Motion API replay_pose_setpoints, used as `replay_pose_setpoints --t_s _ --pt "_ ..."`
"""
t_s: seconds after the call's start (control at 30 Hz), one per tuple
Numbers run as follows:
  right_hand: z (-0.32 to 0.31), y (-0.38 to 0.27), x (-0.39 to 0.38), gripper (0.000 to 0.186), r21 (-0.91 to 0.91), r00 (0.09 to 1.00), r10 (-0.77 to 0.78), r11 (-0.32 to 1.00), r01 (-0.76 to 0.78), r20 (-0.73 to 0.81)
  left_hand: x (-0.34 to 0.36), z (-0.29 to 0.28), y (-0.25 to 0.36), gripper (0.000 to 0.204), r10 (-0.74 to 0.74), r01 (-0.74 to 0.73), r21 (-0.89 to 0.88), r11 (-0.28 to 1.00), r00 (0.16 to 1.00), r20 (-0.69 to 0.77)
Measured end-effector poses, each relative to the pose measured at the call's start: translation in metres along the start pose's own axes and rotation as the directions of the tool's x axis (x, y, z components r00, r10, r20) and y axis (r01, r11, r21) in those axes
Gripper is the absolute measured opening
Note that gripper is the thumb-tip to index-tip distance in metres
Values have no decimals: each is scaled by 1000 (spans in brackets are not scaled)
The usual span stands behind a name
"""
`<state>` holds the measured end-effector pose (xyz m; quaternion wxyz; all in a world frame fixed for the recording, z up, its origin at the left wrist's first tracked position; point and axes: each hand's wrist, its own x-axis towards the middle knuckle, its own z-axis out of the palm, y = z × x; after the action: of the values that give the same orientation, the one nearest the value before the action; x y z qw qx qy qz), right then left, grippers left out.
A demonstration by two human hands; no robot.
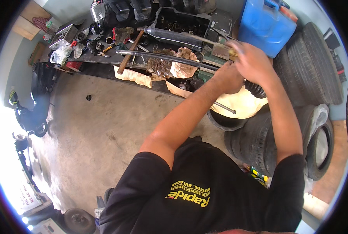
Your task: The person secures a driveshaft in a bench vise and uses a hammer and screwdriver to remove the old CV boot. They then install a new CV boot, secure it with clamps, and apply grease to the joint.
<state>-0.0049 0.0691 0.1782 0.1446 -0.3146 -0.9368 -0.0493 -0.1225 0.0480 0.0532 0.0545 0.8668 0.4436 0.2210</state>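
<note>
While a long, smooth dark metal shaft (158,56) runs over the bench (98,59) up to the curled left hand (230,78), the right hand (256,62) bends near the blocky green vise (211,59); can't tell what either's pinching. Ribbed black rubber boot (254,89) sits by the right wrist, with a wooden hammer handle (126,62) crossing the shaft and crumpled paper (185,70) crowding it.

V. bright daylight from L edge, blown out to white w/ purple-blue fringe; haze veils the motorbike (30,117). Floor (115,121) pale, well lit; deep shadow under desk (92,59). Fisheye: black rounded corners, walls (70,9) bent nr rim. Centre fairly sharp; hands (256,64) slightly blurred at fingers, small desk items soft.
</note>
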Motion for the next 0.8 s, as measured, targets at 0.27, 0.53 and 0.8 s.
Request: replay_pose_setpoints --t_s 0.27,0.53,0.8 --pt "140 -41 178 55 -9 854 -65 997 81 516 -9 -10 -2 45 -79 58 -327 943 996 -50" --pt "199 -59 229 33 -89 758 -151 960 266 635 -15 -6 -9 48 -204 154 -699 699 979 11" --pt "77 -31 210 39 110 921 -6 993 -40 391 -5 3 -7 45 23 -14 -72 997 992 120"
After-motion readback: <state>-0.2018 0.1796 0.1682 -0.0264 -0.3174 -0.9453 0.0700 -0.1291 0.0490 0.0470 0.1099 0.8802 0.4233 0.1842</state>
